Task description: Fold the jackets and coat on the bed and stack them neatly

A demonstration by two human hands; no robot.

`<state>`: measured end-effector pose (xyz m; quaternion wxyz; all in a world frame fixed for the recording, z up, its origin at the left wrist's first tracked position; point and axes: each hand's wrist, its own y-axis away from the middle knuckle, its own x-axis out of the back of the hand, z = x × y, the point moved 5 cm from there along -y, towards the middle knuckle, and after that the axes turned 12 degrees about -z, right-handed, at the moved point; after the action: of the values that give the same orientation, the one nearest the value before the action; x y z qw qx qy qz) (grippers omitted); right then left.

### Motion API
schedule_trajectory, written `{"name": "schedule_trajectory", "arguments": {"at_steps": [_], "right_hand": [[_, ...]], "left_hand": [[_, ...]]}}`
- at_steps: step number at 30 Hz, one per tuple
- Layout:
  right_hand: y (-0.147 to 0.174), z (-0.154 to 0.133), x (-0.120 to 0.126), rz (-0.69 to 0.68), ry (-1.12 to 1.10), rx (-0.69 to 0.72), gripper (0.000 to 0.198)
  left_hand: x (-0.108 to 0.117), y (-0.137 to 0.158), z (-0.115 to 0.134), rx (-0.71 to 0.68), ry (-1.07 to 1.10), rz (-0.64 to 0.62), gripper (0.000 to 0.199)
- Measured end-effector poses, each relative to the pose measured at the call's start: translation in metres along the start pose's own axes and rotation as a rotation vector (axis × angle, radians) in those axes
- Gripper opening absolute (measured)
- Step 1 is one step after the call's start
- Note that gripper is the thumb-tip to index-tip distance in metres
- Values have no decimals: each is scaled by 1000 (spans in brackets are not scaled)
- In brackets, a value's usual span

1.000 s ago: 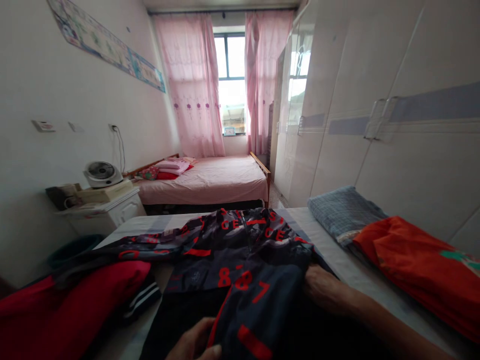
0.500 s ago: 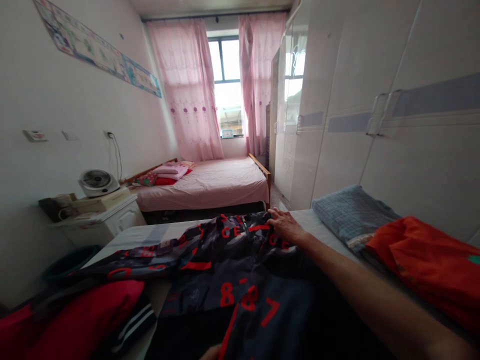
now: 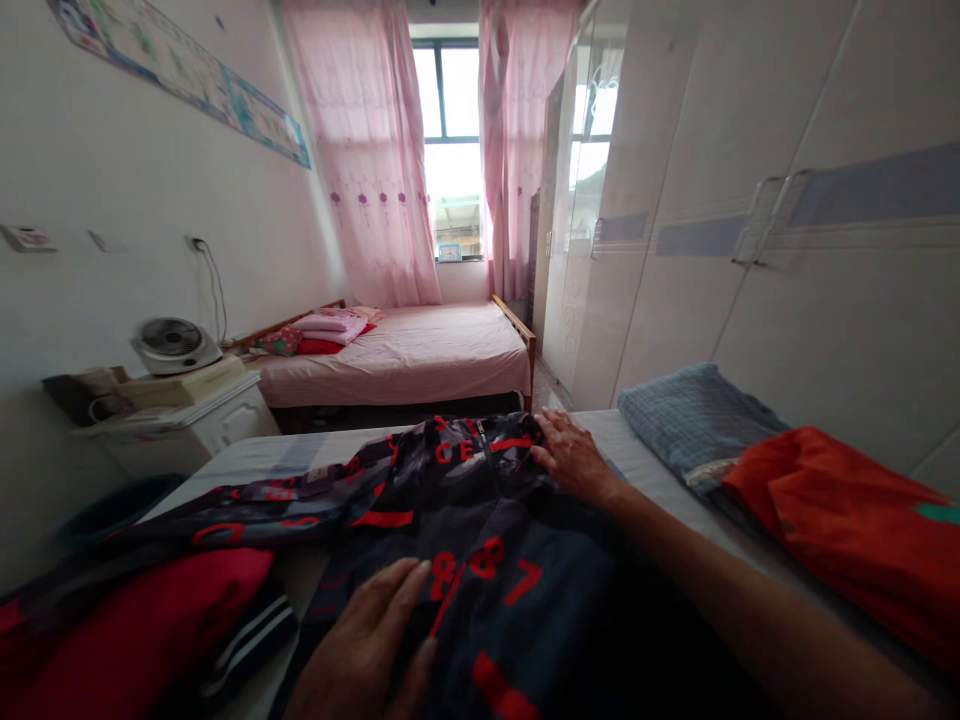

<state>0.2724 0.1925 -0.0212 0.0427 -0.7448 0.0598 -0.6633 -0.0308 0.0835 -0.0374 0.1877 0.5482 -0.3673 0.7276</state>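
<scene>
A dark jacket [image 3: 450, 510] with red letters, numbers and a front zip lies spread over the near bed, one sleeve stretched to the left. On the jacket's front, beside the red digits, my left hand [image 3: 375, 640] rests with fingers extended. My right hand [image 3: 574, 455] is laid on the far right of the jacket near the shoulder, its fingers spread flat on the fabric. The jacket's lower right part is dark and partly hidden beneath my right forearm.
Red clothing [image 3: 180, 630] and a dark striped garment [image 3: 251, 640] lie at the left. A blue checked pillow [image 3: 697, 420] and orange cloth [image 3: 832, 510] are at the right. Beyond are a pink bed [image 3: 420, 350], a fan [image 3: 176, 343] on a cabinet, and a wardrobe [image 3: 690, 170].
My left hand has come up from the bottom edge onto the jacket's front. My right hand's fingers have opened flatter on the shoulder. The view has tilted slightly downward.
</scene>
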Motion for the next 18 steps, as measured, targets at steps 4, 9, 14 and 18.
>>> {"name": "schedule_trajectory", "arguments": {"at_steps": [4, 9, 14, 18], "right_hand": [[43, 13, -27, -80, 61, -47, 56], [57, 36, -56, -195, 99, -111, 56], [52, 35, -57, -180, 165, -70, 54], [51, 36, -59, -190, 176, -76, 55]], "left_hand": [[-34, -17, 41, -404, -349, 50, 61], [-65, -11, 48, -407, -384, -96, 61], [-32, -16, 29, -150, 137, -314, 41], [10, -20, -57, 568, 549, 85, 35]]}}
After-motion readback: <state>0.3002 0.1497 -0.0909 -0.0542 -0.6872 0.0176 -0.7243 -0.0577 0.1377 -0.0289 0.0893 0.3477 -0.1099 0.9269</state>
